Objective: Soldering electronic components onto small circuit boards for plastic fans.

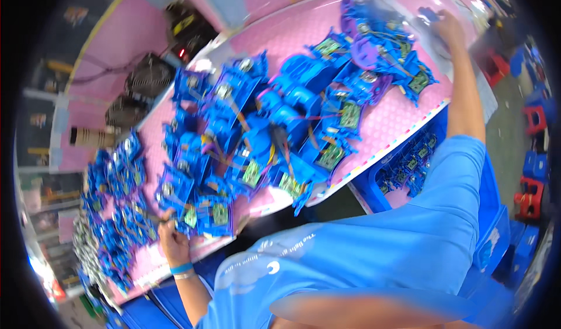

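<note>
My right hand [450,31] reaches out to the far right end of the table, its fingers closed on a small dark-blue part [429,15], blurred. At the near left edge my left hand [174,238] is curled, fingertips against the nearest blue plastic housing with a circuit board [190,216]. Whether it grips anything is hidden. Between my hands lies a wide spread of blue and purple plastic housings [286,110], many with green circuit boards [349,114] and loose wires.
A smaller heap of similar parts [120,218] covers the left end of the pink-topped table [383,136]. Below the near edge stands a blue bin [374,191] holding more boards. Black fans [151,75] stand beyond the table; red stools [530,197] are at right.
</note>
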Action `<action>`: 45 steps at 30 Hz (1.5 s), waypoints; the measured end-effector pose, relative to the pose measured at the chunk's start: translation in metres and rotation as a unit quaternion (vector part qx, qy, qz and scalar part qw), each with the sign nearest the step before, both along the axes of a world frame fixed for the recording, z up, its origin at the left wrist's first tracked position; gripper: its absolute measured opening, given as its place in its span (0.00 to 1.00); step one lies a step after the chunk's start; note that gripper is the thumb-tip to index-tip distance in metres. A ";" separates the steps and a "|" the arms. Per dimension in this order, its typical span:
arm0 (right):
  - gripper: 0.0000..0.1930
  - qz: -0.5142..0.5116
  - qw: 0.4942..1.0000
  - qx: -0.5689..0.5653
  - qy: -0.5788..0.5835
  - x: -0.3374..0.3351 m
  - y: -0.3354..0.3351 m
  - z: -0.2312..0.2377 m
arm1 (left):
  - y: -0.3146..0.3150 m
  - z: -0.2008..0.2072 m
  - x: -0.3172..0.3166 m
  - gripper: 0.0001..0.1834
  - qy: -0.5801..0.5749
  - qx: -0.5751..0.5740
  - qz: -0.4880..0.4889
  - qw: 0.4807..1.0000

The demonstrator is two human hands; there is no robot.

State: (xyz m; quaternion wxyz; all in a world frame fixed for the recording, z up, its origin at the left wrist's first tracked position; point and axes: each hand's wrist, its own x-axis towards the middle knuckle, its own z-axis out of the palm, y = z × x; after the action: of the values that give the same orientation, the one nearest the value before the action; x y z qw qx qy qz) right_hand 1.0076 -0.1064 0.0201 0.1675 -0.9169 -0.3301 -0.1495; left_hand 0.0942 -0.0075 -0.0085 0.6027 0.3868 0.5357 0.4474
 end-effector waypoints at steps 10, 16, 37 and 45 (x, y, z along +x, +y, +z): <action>0.24 0.239 0.971 -0.015 -0.029 -0.256 0.022 0.128 | -0.001 0.033 0.030 0.23 -0.053 -0.037 -0.169 0.983; 0.24 0.256 0.959 -0.116 -0.036 -0.389 0.044 0.114 | -0.014 0.050 0.013 0.22 -0.021 0.019 -0.166 0.986; 0.19 0.670 0.711 0.188 0.096 -0.735 0.017 0.043 | -0.044 0.078 0.002 0.13 -0.013 0.231 -0.311 0.922; 0.19 0.668 0.628 0.282 0.283 -0.780 0.018 0.019 | -0.033 0.090 -0.006 0.11 -0.390 0.145 -0.010 0.909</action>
State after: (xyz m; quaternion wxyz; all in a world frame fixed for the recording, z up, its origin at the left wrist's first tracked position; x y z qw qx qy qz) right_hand 0.2281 -0.0883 0.0388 0.5573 -0.3504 -0.7298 0.1845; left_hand 0.0882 -0.0407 0.0819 0.7056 0.2696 0.1834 0.6292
